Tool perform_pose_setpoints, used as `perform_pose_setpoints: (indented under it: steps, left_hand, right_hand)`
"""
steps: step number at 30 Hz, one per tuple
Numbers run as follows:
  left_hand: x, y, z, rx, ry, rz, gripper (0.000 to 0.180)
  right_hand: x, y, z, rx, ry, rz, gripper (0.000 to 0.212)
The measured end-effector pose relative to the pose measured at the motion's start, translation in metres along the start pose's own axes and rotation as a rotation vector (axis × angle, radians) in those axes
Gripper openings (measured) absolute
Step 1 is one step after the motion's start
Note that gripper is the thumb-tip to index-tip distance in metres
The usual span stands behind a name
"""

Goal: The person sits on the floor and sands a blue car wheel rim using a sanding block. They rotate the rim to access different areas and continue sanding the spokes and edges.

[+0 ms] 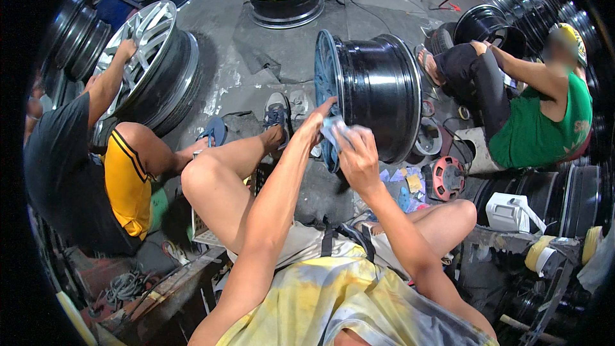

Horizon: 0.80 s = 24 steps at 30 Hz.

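A black car wheel rim point(378, 93) stands upright on its edge in front of me, its bluish-grey spoked face point(325, 70) turned to the left. At the near side of that face, my left hand point(318, 122) is closed on the rim's lip; some of its fingers are hidden. My right hand point(360, 157) pinches a folded pale blue-and-white piece point(335, 129), sandpaper or cloth, I cannot tell which. That piece meets the lip just beside my left hand and is slightly blurred.
To the left, a person in yellow shorts point(125, 179) holds a silver-faced wheel point(144, 57). A person in green point(544, 122) sits at right by another rim point(490, 29). Stacked rims point(285, 0) stand ahead. Coloured scraps point(413, 182) and a red round object point(446, 178) lie at right.
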<state>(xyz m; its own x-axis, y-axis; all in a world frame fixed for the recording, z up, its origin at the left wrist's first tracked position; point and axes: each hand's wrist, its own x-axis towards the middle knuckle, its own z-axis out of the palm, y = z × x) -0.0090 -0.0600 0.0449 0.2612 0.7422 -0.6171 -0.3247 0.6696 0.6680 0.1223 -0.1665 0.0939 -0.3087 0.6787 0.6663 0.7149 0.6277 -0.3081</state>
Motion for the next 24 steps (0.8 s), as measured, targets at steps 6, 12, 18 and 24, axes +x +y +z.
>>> perform_pose_setpoints:
  steps: [6,12,18,24]
  left_hand:
    - [0.046,-0.089,-0.053,0.618,0.298,0.506,0.071]
    - [0.041,-0.097,-0.068,0.319,-0.162,0.477,0.048]
    - [0.021,-0.070,-0.038,0.262,-0.062,0.232,0.082]
    - [0.097,-0.173,-0.122,0.402,-0.039,0.309,0.065]
  right_hand:
    - [0.085,0.019,0.022,-0.067,0.054,0.089,0.043]
    - [0.004,0.001,0.014,-0.184,0.090,0.023,0.043]
    - [0.112,0.030,0.023,-0.214,0.056,0.097,0.034]
    - [0.036,-0.004,0.023,-0.173,0.044,0.027,0.044]
